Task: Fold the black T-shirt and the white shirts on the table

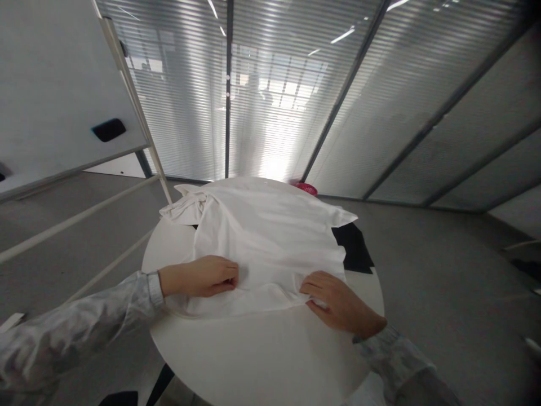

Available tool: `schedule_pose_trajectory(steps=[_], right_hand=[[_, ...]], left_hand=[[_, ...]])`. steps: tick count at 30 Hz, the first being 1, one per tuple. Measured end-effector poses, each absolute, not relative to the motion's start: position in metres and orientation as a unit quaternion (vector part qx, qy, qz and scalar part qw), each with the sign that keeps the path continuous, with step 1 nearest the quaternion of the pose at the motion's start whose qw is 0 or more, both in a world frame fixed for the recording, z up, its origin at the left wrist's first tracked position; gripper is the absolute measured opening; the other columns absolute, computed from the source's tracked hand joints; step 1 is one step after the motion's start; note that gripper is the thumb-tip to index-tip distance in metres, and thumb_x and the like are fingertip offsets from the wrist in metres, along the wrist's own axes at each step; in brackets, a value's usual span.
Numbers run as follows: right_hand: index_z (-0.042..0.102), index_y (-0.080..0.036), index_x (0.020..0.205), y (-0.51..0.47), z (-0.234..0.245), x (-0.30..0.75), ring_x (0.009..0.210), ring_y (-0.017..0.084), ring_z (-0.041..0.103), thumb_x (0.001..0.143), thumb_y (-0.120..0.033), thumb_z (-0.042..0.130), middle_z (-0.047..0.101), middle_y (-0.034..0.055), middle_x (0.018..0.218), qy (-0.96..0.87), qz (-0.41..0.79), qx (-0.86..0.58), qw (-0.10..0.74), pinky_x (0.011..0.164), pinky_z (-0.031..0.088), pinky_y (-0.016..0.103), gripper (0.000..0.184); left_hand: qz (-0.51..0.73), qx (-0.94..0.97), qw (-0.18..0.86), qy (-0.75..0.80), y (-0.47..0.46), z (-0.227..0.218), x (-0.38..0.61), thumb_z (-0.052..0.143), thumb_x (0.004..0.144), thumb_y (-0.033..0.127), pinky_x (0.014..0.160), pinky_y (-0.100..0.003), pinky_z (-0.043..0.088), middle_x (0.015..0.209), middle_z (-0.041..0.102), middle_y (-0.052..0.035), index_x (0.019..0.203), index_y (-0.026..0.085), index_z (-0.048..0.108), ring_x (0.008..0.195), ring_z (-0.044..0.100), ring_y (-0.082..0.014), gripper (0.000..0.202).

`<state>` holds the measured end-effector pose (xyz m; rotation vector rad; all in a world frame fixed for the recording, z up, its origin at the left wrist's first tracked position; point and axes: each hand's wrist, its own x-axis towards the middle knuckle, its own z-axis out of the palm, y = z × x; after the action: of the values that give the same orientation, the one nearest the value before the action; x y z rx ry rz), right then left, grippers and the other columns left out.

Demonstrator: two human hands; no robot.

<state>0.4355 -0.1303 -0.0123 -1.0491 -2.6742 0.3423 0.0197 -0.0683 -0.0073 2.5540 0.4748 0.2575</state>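
Note:
A white shirt (270, 231) lies spread over a round white table (262, 349), with creases along its near part and a bunched bit at the far left. My left hand (211, 276) rests at the near left of the shirt, its fingers curled closed on the fabric. At the near right edge, my right hand (333, 301) pinches the cloth between thumb and fingers, and a small fold rises beside the fingertips. Dark fabric (354, 248) shows from beneath the shirt on the right.
Past the table's far edge is a red basket-like object (306, 188), partly hidden. A whiteboard (63, 84) on a pale frame (80, 217) stands to the left. Ribbed glass partitions (270, 113) close off the back, and grey floor (431, 265) surrounds the table.

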Motion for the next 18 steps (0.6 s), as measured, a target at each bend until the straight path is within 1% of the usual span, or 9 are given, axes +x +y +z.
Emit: schedule_pose_trajectory(steps=[3,4,6,8,10,13,15,16,18], right_hand=[[0.075,-0.022,0.103,-0.146,0.008,0.436,0.094,0.026,0.069,0.103,-0.029,0.065,0.075,0.0094,0.095,-0.898,0.165,-0.393,0.109,0.091,0.055,0.039,0.013],[0.076,-0.022,0.102,-0.153,0.017,0.436,0.09,0.025,0.069,0.102,-0.032,0.068,0.074,0.0082,0.091,-0.888,0.189,-0.407,0.1,0.088,0.055,0.037,0.013],[0.078,-0.023,0.11,-0.164,0.034,0.434,0.082,0.022,0.068,0.099,-0.036,0.073,0.073,0.0049,0.085,-0.864,0.248,-0.434,0.067,0.083,0.053,0.034,0.018],[0.079,-0.026,0.122,-0.172,0.047,0.429,0.075,0.019,0.067,0.093,-0.038,0.079,0.072,0.0014,0.081,-0.831,0.322,-0.455,0.006,0.076,0.051,0.03,0.031],[0.078,-0.028,0.13,-0.174,0.052,0.422,0.07,0.017,0.066,0.085,-0.04,0.087,0.072,-0.0011,0.079,-0.788,0.4,-0.463,-0.064,0.069,0.048,0.027,0.047],[0.08,-0.027,0.13,-0.17,0.05,0.416,0.072,0.017,0.067,0.076,-0.05,0.094,0.075,-0.0003,0.083,-0.746,0.451,-0.479,-0.105,0.067,0.046,0.026,0.061],[0.081,-0.026,0.129,-0.162,0.049,0.419,0.077,0.019,0.068,0.078,-0.058,0.092,0.075,0.0017,0.088,-0.738,0.448,-0.496,-0.096,0.069,0.047,0.027,0.061],[0.081,-0.026,0.129,-0.157,0.048,0.424,0.079,0.019,0.068,0.081,-0.062,0.089,0.075,0.0024,0.089,-0.736,0.45,-0.499,-0.091,0.07,0.048,0.027,0.06],[0.079,-0.026,0.131,-0.139,0.047,0.437,0.08,0.019,0.068,0.086,-0.067,0.084,0.075,0.0031,0.092,-0.729,0.477,-0.484,-0.082,0.07,0.05,0.027,0.061]], left_hand=[[0.074,0.923,0.331,0.182,-0.072,0.01,0.014,0.059,0.108,0.032,0.081,-0.032,0.051,0.099,0.072,-0.0056,0.106,0.024,0.068,0.087,0.067,-0.0215,0.012],[0.067,0.915,0.354,0.181,-0.074,0.016,0.012,0.061,0.108,0.033,0.079,-0.031,0.051,0.1,0.073,-0.0048,0.107,0.024,0.069,0.084,0.067,-0.0204,0.011],[0.044,0.901,0.394,0.175,-0.078,0.022,0.01,0.064,0.106,0.032,0.076,-0.029,0.05,0.1,0.074,-0.0036,0.108,0.025,0.071,0.08,0.068,-0.0187,0.01],[0.014,0.899,0.407,0.163,-0.083,0.023,0.01,0.066,0.105,0.031,0.075,-0.029,0.051,0.098,0.074,-0.0029,0.105,0.025,0.072,0.078,0.068,-0.018,0.008],[-0.002,0.908,0.389,0.153,-0.087,0.02,0.011,0.067,0.104,0.029,0.076,-0.029,0.051,0.093,0.075,-0.0025,0.102,0.026,0.073,0.078,0.069,-0.0186,0.008],[0.007,0.921,0.361,0.148,-0.089,0.014,0.014,0.07,0.103,0.03,0.077,-0.03,0.052,0.092,0.076,-0.0026,0.104,0.026,0.074,0.08,0.072,-0.0199,0.006],[0.038,0.929,0.333,0.155,-0.086,0.013,0.015,0.071,0.103,0.031,0.083,-0.032,0.055,0.1,0.078,-0.0043,0.111,0.027,0.074,0.088,0.074,-0.022,0.01],[0.061,0.934,0.312,0.161,-0.084,0.013,0.015,0.071,0.103,0.032,0.09,-0.034,0.056,0.109,0.079,-0.006,0.115,0.027,0.074,0.096,0.076,-0.0238,0.014],[0.103,0.943,0.263,0.176,-0.08,0.014,0.014,0.071,0.104,0.036,0.108,-0.04,0.053,0.134,0.076,-0.0099,0.129,0.027,0.072,0.121,0.073,-0.0289,0.027]])
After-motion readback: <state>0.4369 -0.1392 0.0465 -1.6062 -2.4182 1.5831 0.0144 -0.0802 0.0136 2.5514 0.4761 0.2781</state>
